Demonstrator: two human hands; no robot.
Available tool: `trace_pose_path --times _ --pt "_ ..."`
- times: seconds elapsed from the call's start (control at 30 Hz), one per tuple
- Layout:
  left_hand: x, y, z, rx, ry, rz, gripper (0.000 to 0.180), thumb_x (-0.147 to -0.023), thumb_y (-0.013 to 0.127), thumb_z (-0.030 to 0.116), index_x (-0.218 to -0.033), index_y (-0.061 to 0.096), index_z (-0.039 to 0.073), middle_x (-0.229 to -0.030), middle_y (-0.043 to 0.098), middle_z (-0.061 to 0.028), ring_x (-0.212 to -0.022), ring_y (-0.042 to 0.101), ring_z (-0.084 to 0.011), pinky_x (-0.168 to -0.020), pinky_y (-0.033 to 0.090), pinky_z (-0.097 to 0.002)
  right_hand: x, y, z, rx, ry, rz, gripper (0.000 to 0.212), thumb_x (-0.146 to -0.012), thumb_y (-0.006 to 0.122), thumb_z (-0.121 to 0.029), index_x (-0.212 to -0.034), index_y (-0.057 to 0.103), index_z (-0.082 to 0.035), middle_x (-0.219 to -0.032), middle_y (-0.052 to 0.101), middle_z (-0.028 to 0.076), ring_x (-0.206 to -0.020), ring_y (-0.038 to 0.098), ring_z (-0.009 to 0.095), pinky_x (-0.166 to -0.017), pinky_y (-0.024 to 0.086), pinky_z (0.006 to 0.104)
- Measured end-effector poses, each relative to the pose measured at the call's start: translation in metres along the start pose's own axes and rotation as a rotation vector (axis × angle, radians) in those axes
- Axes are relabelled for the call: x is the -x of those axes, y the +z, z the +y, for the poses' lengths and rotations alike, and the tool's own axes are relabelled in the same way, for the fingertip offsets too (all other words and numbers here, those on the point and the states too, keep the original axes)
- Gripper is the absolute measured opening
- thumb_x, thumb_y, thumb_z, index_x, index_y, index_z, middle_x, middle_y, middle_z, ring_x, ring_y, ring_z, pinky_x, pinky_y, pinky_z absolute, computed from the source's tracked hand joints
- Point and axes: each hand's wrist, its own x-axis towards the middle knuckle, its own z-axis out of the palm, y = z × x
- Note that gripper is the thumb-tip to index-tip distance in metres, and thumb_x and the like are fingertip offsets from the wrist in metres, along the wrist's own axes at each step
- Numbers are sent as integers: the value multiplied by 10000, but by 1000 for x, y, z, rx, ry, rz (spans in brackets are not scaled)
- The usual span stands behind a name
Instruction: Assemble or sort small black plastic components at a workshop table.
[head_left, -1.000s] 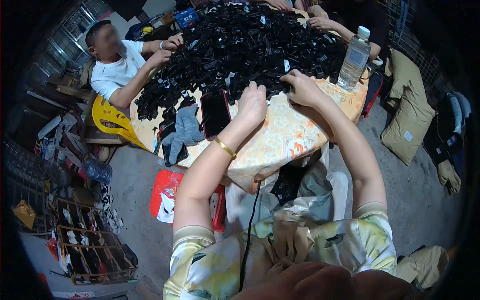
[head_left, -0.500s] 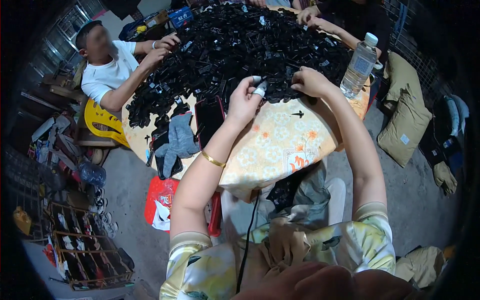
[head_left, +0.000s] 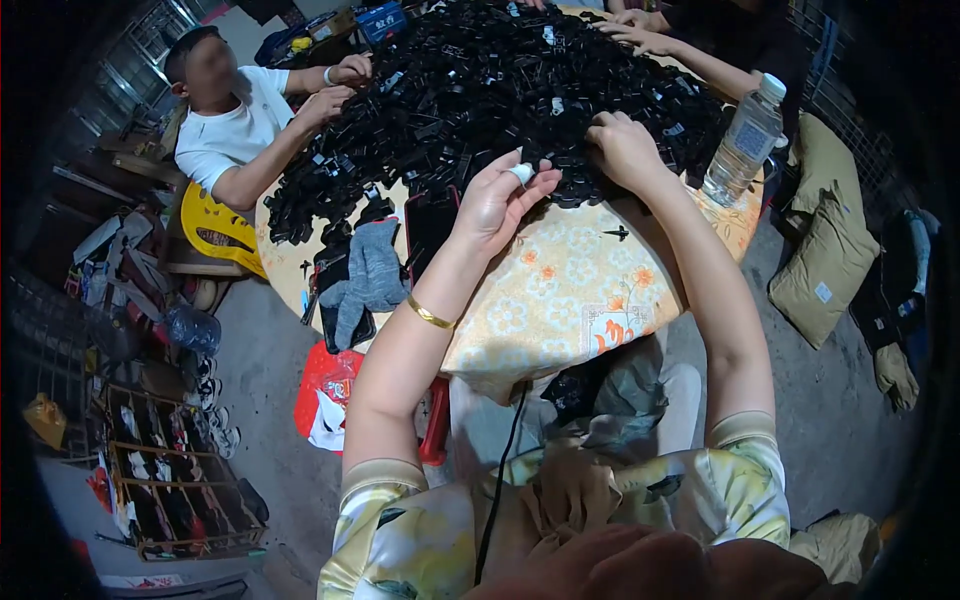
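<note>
Orange script-like marks (head_left: 612,332) adorn the tablecloth (head_left: 510,345), pale characters the blue box (head_left: 381,22); the bottle's label (head_left: 752,139) is unreadable.

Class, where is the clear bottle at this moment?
In the head view, the clear bottle stands near the right edge of the cloth-covered table, to the right of the person's right hand and beside the heap of black parts.

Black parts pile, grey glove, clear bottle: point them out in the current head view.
Black parts pile (head_left: 470,95): head view, middle of its top surface.
Grey glove (head_left: 372,265): head view, middle of its knit body.
Clear bottle (head_left: 746,143): head view, side wall, around mid-height.
</note>
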Motion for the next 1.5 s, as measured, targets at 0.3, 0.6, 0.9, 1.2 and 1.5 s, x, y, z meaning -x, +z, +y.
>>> trace_pose_path --times 0.3,0.6,0.9,1.2,1.5 --pt "-5 -19 -2 -184 103 44 262 -846 490 10 -1105 510 -15 -985 565 -89 -858 567 -133 -765 513 -248 3 -17 -51 -1270 -24 42 264 -837 532 -39 -1099 514 -8 -917 583 75 -832 555 100 -700 473 249" --pt "-6 -13 -11 -553 230 96 394 -835 495 -56 -1215 393 -45 -947 574 -105 -860 604 -163 -746 521 -259 15 -10 -64 -722 -206 248 374 -864 501 -60 -1236 468 -41 -1105 549 184 -917 578 304 -780 465 336" --pt "4 -6 0 -865 285 114 287 -844 494 -31 -1127 483 -79 -928 606 -112 -768 612 -132 -723 520 -251 15 -18 -50 -1324 99 134 221 -881 536 -92 -1056 605 25 -1012 584 80 -793 603 133 -700 529 226" --pt "7 -10 -3 -1032 438 80 246 -747 663 34 -982 617 -21 -760 636 -66 -624 559 -74 -584 456 -226 14 -16 -58 -1491 268 -20 218 -860 595 -174 -1027 650 -44 -868 638 16 -741 564 72 -642 463 212" --pt "12 -1 6 -1105 399 116 224 -743 683 44 -958 639 -5 -719 639 -43 -616 539 -58 -572 451 -226 13 -13 -52 -1714 386 -173 198 -874 582 -181 -999 654 -46 -859 639 15 -704 567 55 -585 466 178"
